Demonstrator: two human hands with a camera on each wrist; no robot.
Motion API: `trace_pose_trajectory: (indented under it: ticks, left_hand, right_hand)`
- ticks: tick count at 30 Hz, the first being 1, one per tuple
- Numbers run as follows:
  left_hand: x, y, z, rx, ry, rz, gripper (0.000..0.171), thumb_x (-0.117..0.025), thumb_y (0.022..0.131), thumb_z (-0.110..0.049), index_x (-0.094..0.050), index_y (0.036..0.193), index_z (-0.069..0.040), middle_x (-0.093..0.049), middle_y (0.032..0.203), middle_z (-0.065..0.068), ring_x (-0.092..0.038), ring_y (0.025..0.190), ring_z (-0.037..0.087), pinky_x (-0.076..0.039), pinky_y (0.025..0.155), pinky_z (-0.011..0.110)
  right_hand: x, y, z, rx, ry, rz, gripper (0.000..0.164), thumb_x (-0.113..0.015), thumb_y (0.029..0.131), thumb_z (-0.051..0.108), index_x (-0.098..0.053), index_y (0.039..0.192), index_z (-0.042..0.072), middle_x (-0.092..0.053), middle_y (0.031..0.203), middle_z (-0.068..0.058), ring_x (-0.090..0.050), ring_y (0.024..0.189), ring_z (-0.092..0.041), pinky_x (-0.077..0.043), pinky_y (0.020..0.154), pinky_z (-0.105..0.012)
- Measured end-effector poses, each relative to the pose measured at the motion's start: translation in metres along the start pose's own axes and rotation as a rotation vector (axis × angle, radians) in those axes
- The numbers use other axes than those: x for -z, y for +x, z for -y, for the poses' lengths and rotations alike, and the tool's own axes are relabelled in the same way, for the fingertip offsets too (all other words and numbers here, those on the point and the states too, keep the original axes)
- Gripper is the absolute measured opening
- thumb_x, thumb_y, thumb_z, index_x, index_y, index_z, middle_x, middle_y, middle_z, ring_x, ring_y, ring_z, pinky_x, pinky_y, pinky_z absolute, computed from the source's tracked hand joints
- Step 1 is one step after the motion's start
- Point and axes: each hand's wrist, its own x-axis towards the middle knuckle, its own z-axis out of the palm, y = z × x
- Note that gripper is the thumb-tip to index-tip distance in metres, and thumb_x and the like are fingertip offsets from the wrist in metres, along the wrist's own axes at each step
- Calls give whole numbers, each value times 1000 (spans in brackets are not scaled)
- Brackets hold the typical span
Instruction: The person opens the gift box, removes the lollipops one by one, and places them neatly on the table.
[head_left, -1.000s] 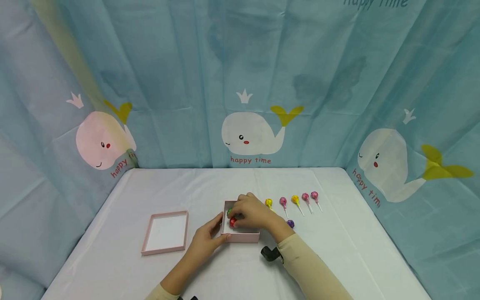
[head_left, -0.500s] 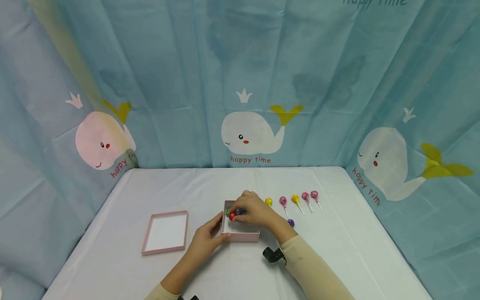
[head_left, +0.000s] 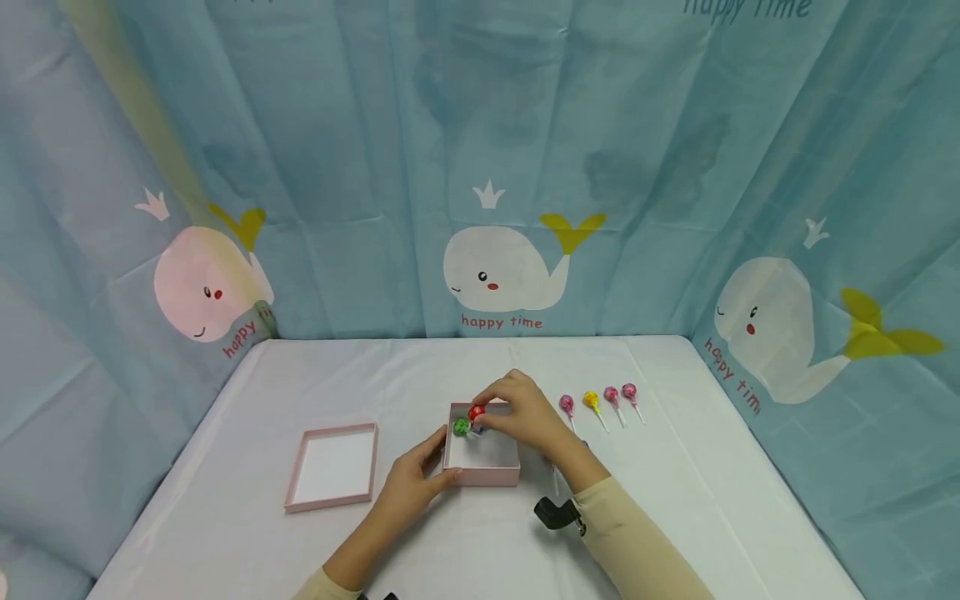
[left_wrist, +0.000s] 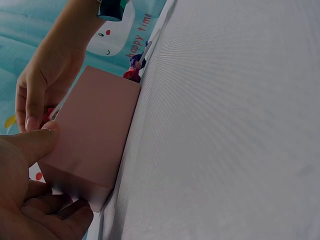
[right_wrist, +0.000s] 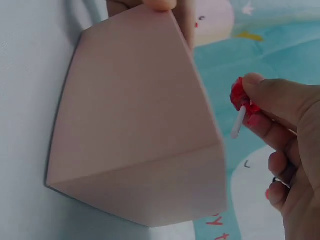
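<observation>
In the head view, an open pink box (head_left: 487,477) stands on the white table. My left hand (head_left: 412,475) grips its left side, thumb at the front edge and fingers round the side, as the left wrist view also shows. A red-wrapped lollipop (right_wrist: 239,95) with a short white stick is pinched between thumb and fingers of my right hand (head_left: 525,417), over the back part of the box. Just left of it, inside the box, lies a green lollipop (head_left: 461,426). My right fingers partly cover the box's back edge.
The shallow pink box lid (head_left: 333,462) lies left of the box, inner side up. Right of the box is a row with a pink lollipop (head_left: 566,404), a yellow lollipop (head_left: 592,400) and two more pink ones. A purple lollipop (left_wrist: 136,60) shows past the box.
My right hand has moved toward the back of the box, lifting the red lollipop. The green lollipop has come into fuller view, and the nearest yellow one is now hidden. My left hand stays put.
</observation>
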Motion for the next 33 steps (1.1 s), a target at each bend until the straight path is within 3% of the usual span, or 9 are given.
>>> trace_pose_trajectory:
  ticks: [5,16,22,27,33]
  left_hand:
    - [-1,0,0,4,13,-4,83,-83,87,-31,-43,156,-8,-44,159,10,-44,145,31,-44,114,36]
    - [-2,1,1,6,14,-5,84,-83,87,-32,-43,156,-9,-42,160,11,-43,146,32,-43,114,37]
    - [-1,1,1,0,12,-10,84,-83,86,-31,-43,156,-8,-43,160,12,-43,146,33,-43,114,37]
    - [-2,2,3,4,12,-13,83,-84,86,-28,-43,156,-8,-43,159,11,-43,146,31,-44,114,35]
    - [-2,2,4,10,0,-13,82,-84,86,-26,-43,156,-9,-43,160,10,-43,146,31,-43,115,35]
  right_hand:
    - [12,-8,3,-40,20,-51,23,-85,86,31,-80,106,22,-73,101,18,-57,99,-11,-53,84,-32]
    - [51,-33,-2,-198,61,-219,21,-88,84,30,-79,103,28,-72,100,17,-54,99,-10,-52,84,-35]
    - [67,-49,-8,-252,85,-266,23,-89,82,31,-79,102,29,-72,105,14,-54,103,-10,-54,86,-39]
    - [76,-65,-14,-284,58,-301,21,-87,84,32,-79,102,27,-71,104,12,-54,103,-11,-55,89,-44]
    - [86,-87,-19,-299,14,-369,23,-88,83,30,-79,104,25,-70,102,9,-52,99,-11,-51,81,-38]
